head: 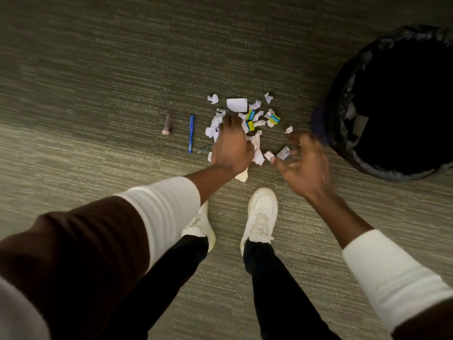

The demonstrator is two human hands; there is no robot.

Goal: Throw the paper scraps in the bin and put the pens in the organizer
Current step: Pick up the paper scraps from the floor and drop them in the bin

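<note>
Grey-green ribbed carpet (pixel 98 69) fills the head view; everything is laid on it. A heap of paper scraps (pixel 247 116), white with a few yellow-blue bits, is seen at centre frame, just left of the black-lined bin (pixel 343 133) at the right edge, probably so that each handful has a short trip. Some scraps are already visible inside the bin's liner.

The left hand (pixel 231 146) is pressed palm-down onto the left part of the heap, fingers curled into the paper, apparently gathering a bunch; whether anything is actually gripped cannot be told, since the palm hides it. The right hand (pixel 302 163), blurred, is held just right of the heap, near the bin, fingers spread and half-curled; a small scrap (pixel 283 152) is seen at the fingertips, but whether it is pinched or just lying underneath cannot be told.

A blue pen (pixel 191 133) is lying left of the heap, untouched, and a short dark capped item (pixel 167 123), possibly a marker, further left. No organizer is in view. White shoes (pixel 261 217) are planted below the heap. Scrap step judged early; pens not started.
</note>
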